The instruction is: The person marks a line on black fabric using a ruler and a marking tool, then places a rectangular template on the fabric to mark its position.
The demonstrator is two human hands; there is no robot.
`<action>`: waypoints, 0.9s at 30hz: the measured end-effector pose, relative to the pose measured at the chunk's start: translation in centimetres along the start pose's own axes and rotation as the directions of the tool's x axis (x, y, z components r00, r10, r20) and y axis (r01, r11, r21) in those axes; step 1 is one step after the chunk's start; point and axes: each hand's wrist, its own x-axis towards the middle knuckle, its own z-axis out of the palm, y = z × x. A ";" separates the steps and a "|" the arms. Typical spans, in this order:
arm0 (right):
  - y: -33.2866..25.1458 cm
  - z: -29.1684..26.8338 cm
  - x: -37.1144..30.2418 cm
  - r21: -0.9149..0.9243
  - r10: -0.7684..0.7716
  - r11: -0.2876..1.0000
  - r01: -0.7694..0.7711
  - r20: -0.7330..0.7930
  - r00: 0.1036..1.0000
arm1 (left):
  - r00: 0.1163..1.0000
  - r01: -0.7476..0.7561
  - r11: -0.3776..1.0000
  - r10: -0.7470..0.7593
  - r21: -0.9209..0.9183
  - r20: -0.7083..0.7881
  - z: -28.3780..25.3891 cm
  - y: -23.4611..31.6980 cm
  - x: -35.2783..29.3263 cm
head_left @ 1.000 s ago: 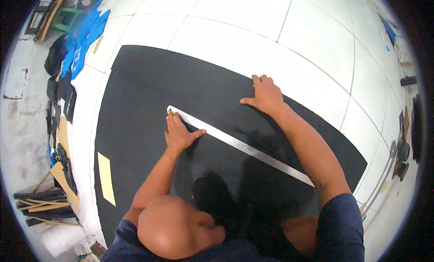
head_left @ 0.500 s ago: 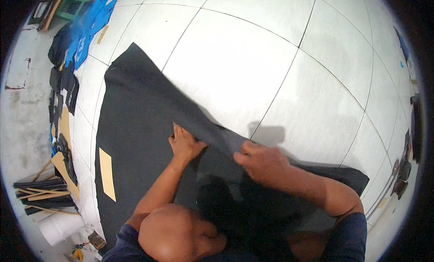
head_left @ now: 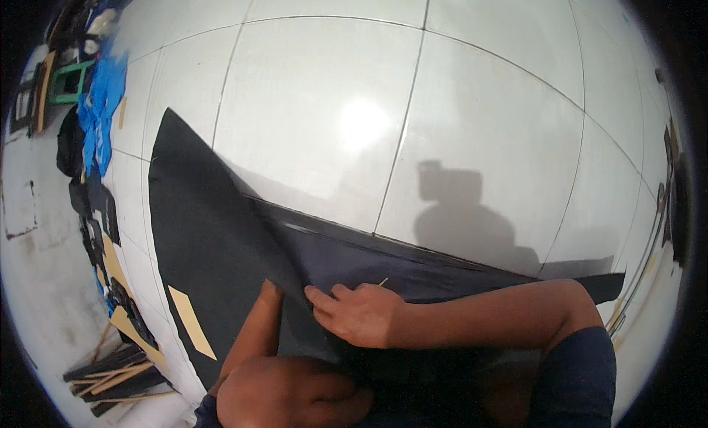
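While the right grip (head_left: pixel 359 315) holds black sheeting (head_left: pixel 210 232), the left grip's state is hidden.

The black sheet (head_left: pixel 203 229) looks matt, the white floor tiles (head_left: pixel 317 88) glossy.

We see a floor (head_left: pixel 317 81) of large pale tiles with thin dark joints, where a bright round glare (head_left: pixel 365 125) and a soft grey shadow (head_left: pixel 461 218) lie. Along the left we have a stained whitish wall (head_left: pixel 33 269), and toward the upper left, what looks like a green stool (head_left: pixel 65 98) near crumpled blue material (head_left: pixel 103 114).
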 end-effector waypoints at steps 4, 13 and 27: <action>0.1 0.7 0.4 0.083 0.036 0.996 -0.044 0.100 0.994 | 0.898 -0.441 0.892 0.438 -0.104 -0.047 -8.9 9.3 -10.0; 0.7 1.2 -0.5 0.066 0.105 0.992 -0.111 0.086 0.991 | 0.688 -0.705 0.678 0.725 -0.208 0.031 -13.4 16.9 -14.4; 14.1 -17.4 -13.6 -0.292 0.509 0.444 -0.847 -0.696 0.507 | 0.933 0.187 0.981 -0.194 -0.052 -0.302 1.8 -0.2 3.5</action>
